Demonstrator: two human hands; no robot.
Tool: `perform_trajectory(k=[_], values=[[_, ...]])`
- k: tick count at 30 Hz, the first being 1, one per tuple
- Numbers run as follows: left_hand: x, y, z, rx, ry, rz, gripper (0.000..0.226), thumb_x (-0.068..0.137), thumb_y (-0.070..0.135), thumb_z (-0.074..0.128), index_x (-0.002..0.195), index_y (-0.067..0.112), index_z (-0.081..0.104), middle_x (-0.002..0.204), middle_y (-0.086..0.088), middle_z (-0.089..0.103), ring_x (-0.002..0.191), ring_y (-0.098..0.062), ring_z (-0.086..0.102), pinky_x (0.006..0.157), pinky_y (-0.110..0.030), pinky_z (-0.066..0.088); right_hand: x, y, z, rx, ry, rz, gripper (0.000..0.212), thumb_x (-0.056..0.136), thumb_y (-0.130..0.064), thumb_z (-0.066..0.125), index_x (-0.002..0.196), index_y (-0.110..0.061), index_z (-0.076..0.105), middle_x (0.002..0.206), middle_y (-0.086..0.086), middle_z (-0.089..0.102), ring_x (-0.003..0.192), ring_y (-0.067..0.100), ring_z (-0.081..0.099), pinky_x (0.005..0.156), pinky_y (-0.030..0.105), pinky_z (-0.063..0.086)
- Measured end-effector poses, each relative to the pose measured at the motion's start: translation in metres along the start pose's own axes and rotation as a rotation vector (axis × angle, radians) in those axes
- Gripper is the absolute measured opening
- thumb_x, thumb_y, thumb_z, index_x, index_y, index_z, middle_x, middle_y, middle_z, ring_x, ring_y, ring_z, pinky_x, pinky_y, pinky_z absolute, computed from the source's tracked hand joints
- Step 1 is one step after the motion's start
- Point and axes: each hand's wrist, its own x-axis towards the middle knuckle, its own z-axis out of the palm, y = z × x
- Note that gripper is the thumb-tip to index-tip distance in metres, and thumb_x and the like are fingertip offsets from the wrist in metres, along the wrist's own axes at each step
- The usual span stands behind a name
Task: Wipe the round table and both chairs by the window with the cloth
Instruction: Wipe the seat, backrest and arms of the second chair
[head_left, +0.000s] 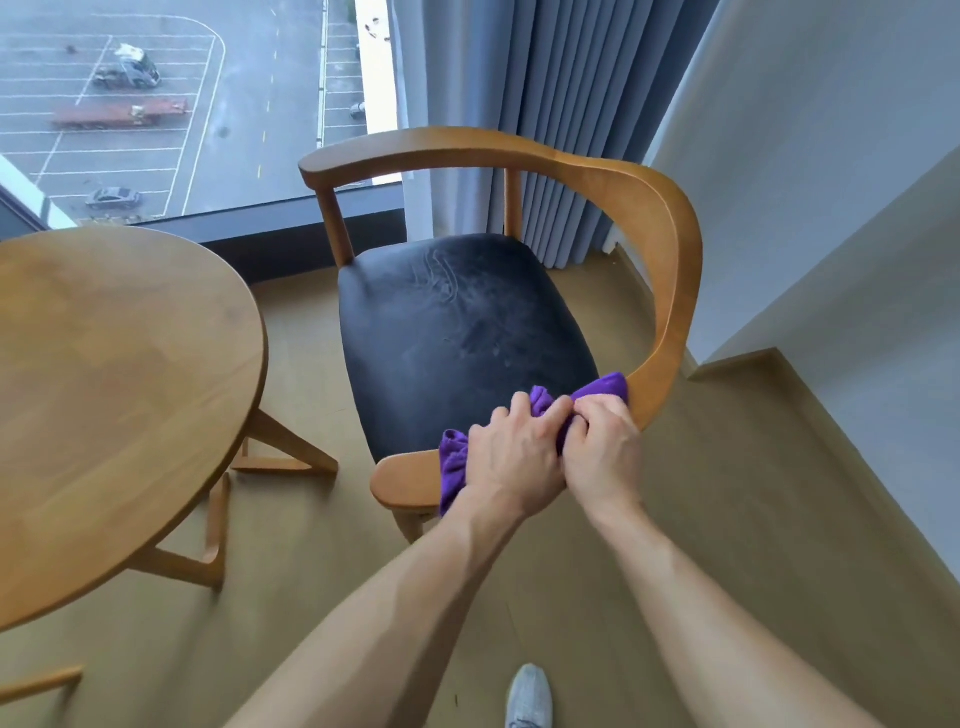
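Both hands down on the chair (670, 249), on its curved wood arm near the front of the black seat (457, 332). Left hand (511, 457) bunched round the purple cloth (453, 462). Right hand (602, 447) pinching the same cloth against the wood. Round table (114, 395) just beside, to the left. Window (182, 104) and grey curtain (550, 78) behind. One grey shoe (529, 696) on the floor below.

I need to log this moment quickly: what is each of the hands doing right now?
Left hand: holding the cloth, fingers curled on it, on the chair rail.
Right hand: also gripping the cloth, at the rail.
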Motion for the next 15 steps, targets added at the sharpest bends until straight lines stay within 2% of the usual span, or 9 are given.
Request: perform_trajectory(k=[2, 5, 9, 12, 15], values=[[-0.002, -0.015, -0.005, -0.019, 0.018, 0.0, 0.031, 0.095, 0.05, 0.042, 0.12, 0.032, 0.05, 0.093, 0.003, 0.042, 0.084, -0.027, 0.056, 0.061, -0.034, 0.032, 0.003, -0.002, 0.004, 0.002, -0.014, -0.042, 0.022, 0.09, 0.005, 0.049, 0.09, 0.002, 0.071, 0.103, 0.015, 0.065, 0.101, 0.03, 0.06, 0.095, 0.037, 0.046], [-0.014, -0.048, -0.011, 0.046, 0.051, -0.055, 0.039, 0.097, 0.06, 0.034, 0.102, 0.026, 0.052, 0.091, 0.004, 0.048, 0.08, -0.023, 0.057, 0.059, -0.033, 0.034, -0.004, -0.017, 0.018, 0.026, -0.095, -0.16, 0.021, 0.088, 0.002, 0.052, 0.096, -0.005, 0.071, 0.107, 0.008, 0.064, 0.1, 0.024, 0.058, 0.09, 0.033, 0.048], [-0.031, -0.097, -0.026, 0.085, 0.039, -0.251, 0.045, 0.096, 0.063, 0.032, 0.098, 0.026, 0.058, 0.095, 0.005, 0.051, 0.083, -0.022, 0.061, 0.062, -0.032, 0.045, -0.007, -0.032, 0.034, 0.019, -0.158, -0.332, 0.018, 0.092, -0.012, 0.056, 0.103, -0.011, 0.07, 0.11, 0.003, 0.064, 0.101, 0.02, 0.057, 0.089, 0.033, 0.049], [-0.028, -0.112, -0.034, 0.048, -0.008, -0.384, 0.05, 0.094, 0.06, 0.032, 0.088, 0.023, 0.065, 0.09, 0.003, 0.057, 0.082, -0.022, 0.061, 0.072, -0.035, 0.053, 0.003, -0.031, 0.037, 0.013, -0.318, -0.347, 0.024, 0.098, -0.022, 0.053, 0.114, -0.014, 0.068, 0.118, 0.002, 0.064, 0.107, 0.018, 0.058, 0.094, 0.034, 0.048], [-0.008, -0.101, -0.034, 0.064, -0.096, -0.409, 0.048, 0.093, 0.056, 0.032, 0.071, 0.022, 0.058, 0.078, 0.0, 0.061, 0.076, -0.022, 0.06, 0.067, -0.032, 0.048, 0.017, -0.031, 0.035, -0.011, -0.476, -0.35, 0.03, 0.102, -0.026, 0.045, 0.125, -0.018, 0.063, 0.122, 0.002, 0.064, 0.11, 0.019, 0.059, 0.094, 0.035, 0.049]])
